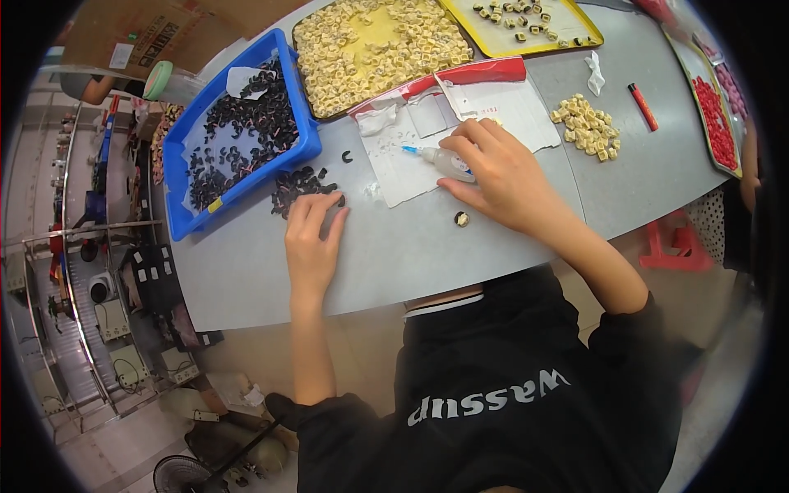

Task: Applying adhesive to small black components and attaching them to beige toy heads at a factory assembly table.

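Observation:
My right hand is wrapped round a clear squeeze bottle with a blue nozzle, tilted over a white sheet that has smears on it. My left hand rests at the near edge of a loose pile of small black curved pieces. Between its thumb and forefinger a small black curved piece shows, mostly covered by the fingertips. One lone black C-shaped piece lies left of the sheet. Nearer me sits a small cream-and-black piece.
A blue bin of black pieces stands at left. Behind are a tray of cream pieces and a yellow tray with cream-and-black ones. A heap of cream pieces, a red marker and a tray of red pieces are at right.

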Demonstrator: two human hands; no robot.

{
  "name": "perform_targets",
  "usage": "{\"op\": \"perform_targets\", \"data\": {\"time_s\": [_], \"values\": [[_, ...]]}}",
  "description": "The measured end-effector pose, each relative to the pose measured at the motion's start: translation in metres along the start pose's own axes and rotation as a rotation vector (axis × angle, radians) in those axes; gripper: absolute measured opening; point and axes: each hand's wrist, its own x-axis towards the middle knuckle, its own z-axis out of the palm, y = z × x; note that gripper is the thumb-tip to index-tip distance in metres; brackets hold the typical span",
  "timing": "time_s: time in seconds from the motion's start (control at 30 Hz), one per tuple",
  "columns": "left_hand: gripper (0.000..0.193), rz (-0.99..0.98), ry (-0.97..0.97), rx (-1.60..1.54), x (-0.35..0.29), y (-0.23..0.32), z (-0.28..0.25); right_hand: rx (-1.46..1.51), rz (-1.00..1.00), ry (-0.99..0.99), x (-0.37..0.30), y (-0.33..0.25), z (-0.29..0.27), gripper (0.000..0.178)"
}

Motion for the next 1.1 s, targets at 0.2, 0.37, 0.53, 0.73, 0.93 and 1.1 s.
{"op": "perform_targets", "data": {"time_s": [0.2,0.37,0.53,0.73,0.93,1.1], "values": [[0.02,-0.015,-0.07,-0.009,0.005,-0.001,-0.003,0.051,0.024,-0.028,-0.001,0.002,0.0,0.032],[0.018,0.074,-0.058,0.05,0.015,0.008,-0.007,0.097,0.038,-0.027,-0.004,0.005,0.0,0.032],[0.012,0.203,-0.114,0.006,0.013,-0.001,-0.007,0.123,0.036,-0.012,-0.005,0.005,0.001,0.033],[0.015,0.049,-0.188,0.004,0.01,0.0,-0.01,0.142,0.025,0.021,-0.006,0.006,0.003,0.032],[0.015,-0.002,-0.167,-0.019,0.007,0.006,-0.009,0.241,0.07,0.061,-0.003,0.005,-0.003,0.034],[0.012,-0.08,-0.113,-0.073,0.008,0.017,-0.006,0.475,0.149,0.037,0.008,0.009,-0.014,0.035]]}}
